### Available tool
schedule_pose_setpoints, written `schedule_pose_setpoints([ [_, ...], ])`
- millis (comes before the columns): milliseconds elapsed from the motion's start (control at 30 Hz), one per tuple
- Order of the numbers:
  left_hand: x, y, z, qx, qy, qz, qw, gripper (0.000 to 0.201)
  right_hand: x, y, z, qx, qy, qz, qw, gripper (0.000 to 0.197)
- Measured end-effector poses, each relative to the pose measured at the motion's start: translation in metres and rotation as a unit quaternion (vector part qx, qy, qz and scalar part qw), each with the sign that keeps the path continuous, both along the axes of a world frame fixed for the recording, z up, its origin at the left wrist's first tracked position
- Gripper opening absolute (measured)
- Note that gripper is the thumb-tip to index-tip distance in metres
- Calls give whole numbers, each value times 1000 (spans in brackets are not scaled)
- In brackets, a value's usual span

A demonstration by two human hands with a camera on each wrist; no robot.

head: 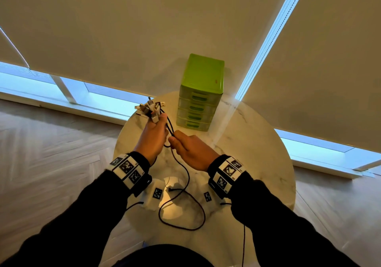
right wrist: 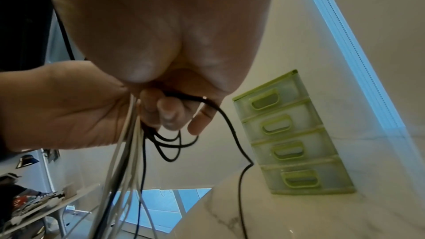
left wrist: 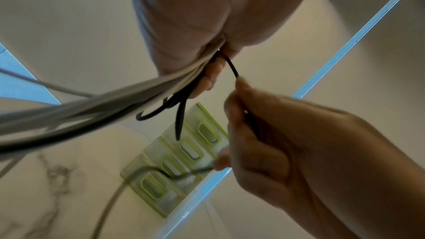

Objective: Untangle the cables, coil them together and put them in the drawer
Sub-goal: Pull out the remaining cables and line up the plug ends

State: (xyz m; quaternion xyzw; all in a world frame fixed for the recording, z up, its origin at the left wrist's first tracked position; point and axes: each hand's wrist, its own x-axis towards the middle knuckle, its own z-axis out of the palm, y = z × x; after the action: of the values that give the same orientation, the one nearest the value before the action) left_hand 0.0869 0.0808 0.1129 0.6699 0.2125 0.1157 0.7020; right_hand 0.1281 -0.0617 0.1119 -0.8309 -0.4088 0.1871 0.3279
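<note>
A: Head view first. What does the left hand have?

B: It is raised above the round marble table, nearer the left edge, fingers curled round a bunch of cables. Their grey and white plug ends fan out above the fist.

A: And under the fist?

B: In the left wrist view, grey and white strands sweep out of the grip towards the left of the picture, with short black loops hanging beside them.

A: The right hand?

B: Just right of the left one, almost touching it. Its thumb and fingers pinch a single black cable that comes from the bunch. That cable drops to the tabletop and lies in a loose loop near the front edge.

A: Where is the drawer unit?

B: A green one with four translucent drawers, standing upright at the far edge of the table, beyond the right hand. All four look closed in the right wrist view.

A: Anything further right?

B: Pale roller blinds with a strip of daylight between them.
</note>
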Motion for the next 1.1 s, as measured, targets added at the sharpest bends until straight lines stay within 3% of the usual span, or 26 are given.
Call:
schedule_pose_setpoints([
  [133, 3, 11, 5, -21, -40, 65, 997, 30, 3, -19, -9, -27, 16, 23, 999, 31],
  [267, 7, 39, 18, -188, -91, 155, 966, 34, -2, -48, -44, -113, 58, 16, 992, 34],
  [367, 6, 61, 30, -232, -126, 168, 950, 32, -9, -71, -71, -116, 120, -19, 986, 35],
  [467, 3, 60, 30, -168, -130, 150, 966, 32, 4, -78, -81, -169, 138, -63, 974, 37],
  [567, -1, 31, 24, -44, -118, 68, 990, 31, 35, -67, -73, -255, 39, -163, 952, 49],
  [667, -7, 2, 6, 74, -51, -44, 995, 19, 53, -43, -41, -185, -2, -246, 951, 51],
  [733, -11, -11, -5, 97, -2, -75, 992, 47, 53, -26, -18, -75, -34, -263, 961, 47],
  [767, -12, -16, -9, 82, 13, -74, 994, 56, 49, -18, -8, -21, -49, -254, 966, 43],
  [867, -12, -26, -6, 18, 14, -68, 997, 53, 30, -2, 15, 61, -82, -184, 978, 35],
  [967, -7, -28, -2, -65, 2, -67, 996, 66, 16, 5, 19, 40, -103, -97, 989, 32],
  [1100, -2, -23, 0, -125, -27, -33, 991, 50, 7, 10, 17, 20, -106, -8, 994, 26],
])
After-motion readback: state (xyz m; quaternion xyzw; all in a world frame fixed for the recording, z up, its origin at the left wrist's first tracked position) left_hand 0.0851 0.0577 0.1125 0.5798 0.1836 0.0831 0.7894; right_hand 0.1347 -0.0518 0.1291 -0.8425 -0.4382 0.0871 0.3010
